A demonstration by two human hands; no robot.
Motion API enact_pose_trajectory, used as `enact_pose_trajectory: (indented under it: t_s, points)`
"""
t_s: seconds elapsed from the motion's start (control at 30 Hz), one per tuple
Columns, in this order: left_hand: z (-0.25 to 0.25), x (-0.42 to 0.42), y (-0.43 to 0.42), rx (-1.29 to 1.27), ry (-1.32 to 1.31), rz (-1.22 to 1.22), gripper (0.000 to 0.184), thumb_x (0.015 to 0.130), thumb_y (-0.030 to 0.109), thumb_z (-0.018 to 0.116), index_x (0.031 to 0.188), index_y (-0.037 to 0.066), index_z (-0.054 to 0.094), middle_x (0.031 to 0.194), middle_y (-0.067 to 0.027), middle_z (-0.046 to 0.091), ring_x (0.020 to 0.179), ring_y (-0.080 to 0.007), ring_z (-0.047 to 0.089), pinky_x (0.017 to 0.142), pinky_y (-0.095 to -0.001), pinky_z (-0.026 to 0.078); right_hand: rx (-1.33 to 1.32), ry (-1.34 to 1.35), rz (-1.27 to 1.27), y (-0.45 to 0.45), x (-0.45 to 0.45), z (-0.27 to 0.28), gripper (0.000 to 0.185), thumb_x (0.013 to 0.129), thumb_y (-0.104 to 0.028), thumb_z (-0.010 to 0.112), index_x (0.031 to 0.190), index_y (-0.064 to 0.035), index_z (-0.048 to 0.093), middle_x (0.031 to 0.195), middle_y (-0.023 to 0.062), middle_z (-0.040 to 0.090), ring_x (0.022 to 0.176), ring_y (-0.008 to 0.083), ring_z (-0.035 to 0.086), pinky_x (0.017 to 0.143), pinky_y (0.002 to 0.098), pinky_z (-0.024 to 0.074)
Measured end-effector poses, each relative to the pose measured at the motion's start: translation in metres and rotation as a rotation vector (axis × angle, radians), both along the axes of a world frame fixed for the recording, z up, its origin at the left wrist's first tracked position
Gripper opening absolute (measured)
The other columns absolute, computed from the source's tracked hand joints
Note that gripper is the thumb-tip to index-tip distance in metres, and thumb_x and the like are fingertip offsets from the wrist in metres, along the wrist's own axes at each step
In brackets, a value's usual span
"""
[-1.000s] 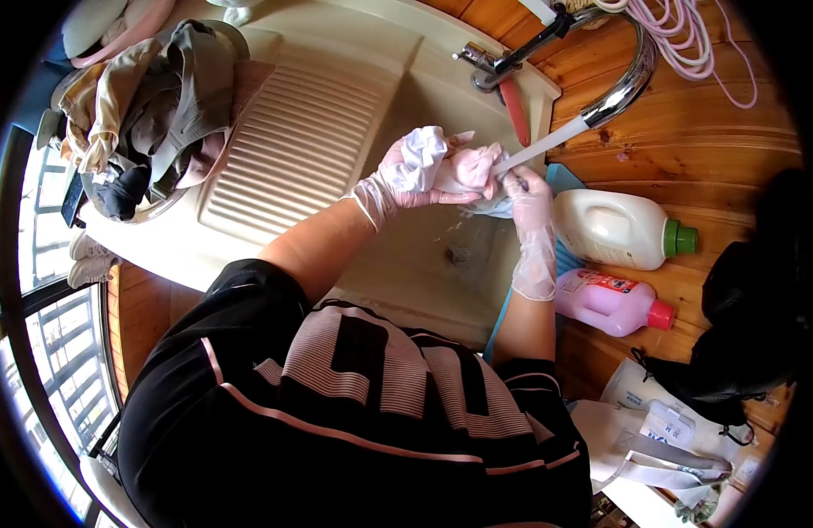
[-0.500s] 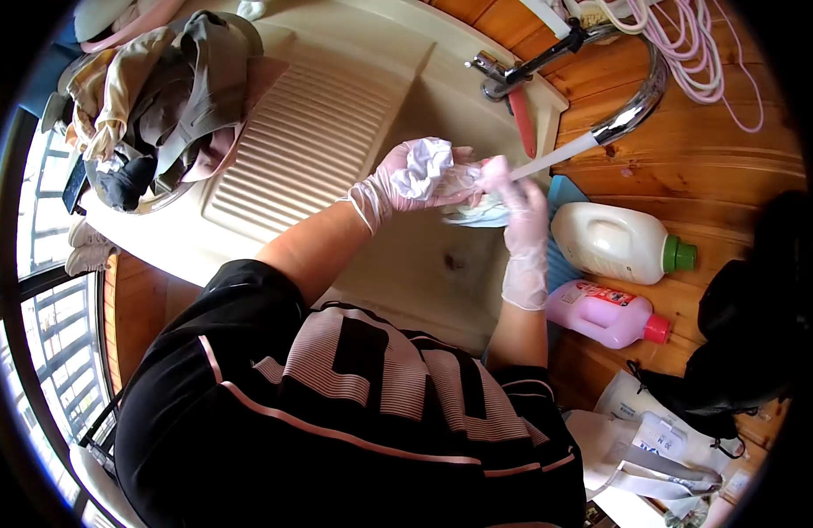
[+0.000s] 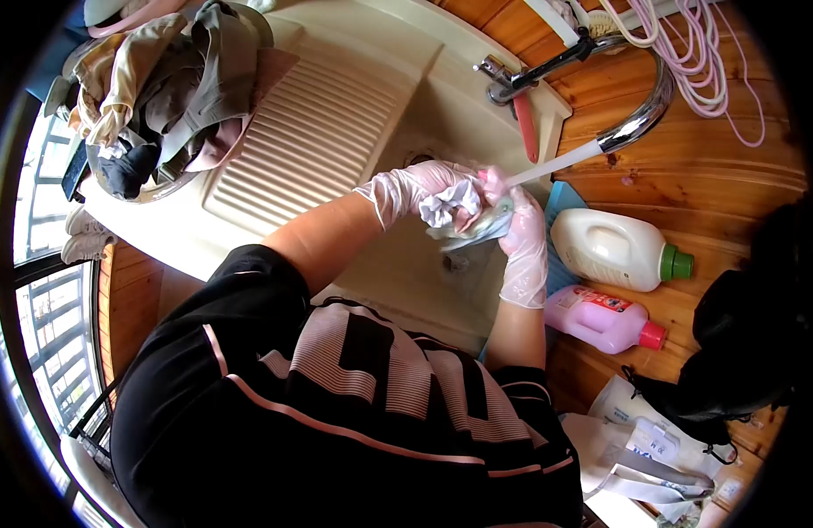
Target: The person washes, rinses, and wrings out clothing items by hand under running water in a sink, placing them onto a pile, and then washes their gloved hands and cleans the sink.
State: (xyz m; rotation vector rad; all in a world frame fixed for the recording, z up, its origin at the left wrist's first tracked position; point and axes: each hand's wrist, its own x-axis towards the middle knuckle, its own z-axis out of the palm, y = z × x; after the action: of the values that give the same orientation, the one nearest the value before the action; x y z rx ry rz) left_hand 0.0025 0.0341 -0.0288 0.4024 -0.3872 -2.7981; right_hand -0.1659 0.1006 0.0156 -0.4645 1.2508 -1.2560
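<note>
Both hands wear thin translucent gloves and are together over the sink basin (image 3: 406,273). My left hand (image 3: 420,187) is closed on a bunched white cloth (image 3: 449,204) with a pinkish patch. My right hand (image 3: 523,231) presses against the same bundle from the other side, its fingers curled round a pale bluish part (image 3: 486,227). Whether that part belongs to the same cloth I cannot tell. A stream of water (image 3: 552,165) runs from the curved chrome faucet (image 3: 640,123) onto the fingers of my right hand.
Left of the basin is a ribbed washboard (image 3: 305,132), with a heap of dark and tan clothes (image 3: 182,97) in a container beyond it. A white jug with a green cap (image 3: 609,246) and a pink bottle (image 3: 600,319) lie at right. A pink hose (image 3: 706,79) hangs upper right.
My left hand has turned from palm up to curling over the cloth and shifted right. Both hands have closed together, bunching the cloth between them. Water keeps running.
</note>
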Motion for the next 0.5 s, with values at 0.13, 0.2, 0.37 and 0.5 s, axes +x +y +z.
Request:
enact_pose_trajectory:
  t_s: [0.13, 0.2, 0.37, 0.5]
  points:
    - [0.003, 0.006, -0.004, 0.348, 0.091, -0.065, 0.007, 0.085, 0.004, 0.054, 0.087, -0.001, 0.058, 0.068, -0.0149, 0.058, 0.054, -0.0215, 0.058, 0.043, -0.0312, 0.048, -0.039, 0.637, 0.140, 0.003, -0.013, -0.007, 0.032, 0.090, -0.014, 0.057, 0.119, 0.0004, 0.054, 0.095, 0.0032, 0.060, 0.086, 0.0113, 0.055, 0.078, 0.0240, 0.0450]
    - [0.021, 0.010, -0.007, 0.421, 0.096, -0.090, 0.008, 0.084, 0.005, 0.054, 0.085, -0.002, 0.057, 0.068, -0.0137, 0.056, 0.054, -0.0201, 0.056, 0.043, -0.0299, 0.046, -0.048, 0.750, 0.164, 0.002, -0.010, 0.015, 0.038, 0.091, -0.015, 0.057, 0.126, -0.0032, 0.051, 0.092, 0.0003, 0.058, 0.077, 0.0087, 0.054, 0.069, 0.0210, 0.0453]
    - [0.003, 0.009, -0.012, -0.216, 0.112, -0.099, 0.014, 0.085, 0.007, 0.053, 0.082, -0.007, 0.055, 0.071, -0.0108, 0.053, 0.056, -0.0139, 0.053, 0.046, -0.0257, 0.045, 0.098, 0.594, 0.473, -0.007, -0.007, 0.017, 0.039, 0.089, -0.025, 0.060, 0.120, -0.0017, 0.055, 0.081, -0.0007, 0.056, 0.063, 0.0052, 0.048, 0.048, 0.0221, 0.0405]
    - [0.001, 0.018, -0.011, -0.379, 0.191, -0.096, 0.026, 0.084, 0.024, 0.060, 0.082, -0.001, 0.055, 0.074, -0.0049, 0.054, 0.067, -0.0102, 0.051, 0.060, -0.0212, 0.042, -0.001, 0.138, 0.533, -0.006, -0.003, 0.012, 0.041, 0.090, -0.023, 0.057, 0.122, 0.0015, 0.050, 0.100, 0.0050, 0.060, 0.087, 0.0103, 0.057, 0.072, 0.0248, 0.0485]
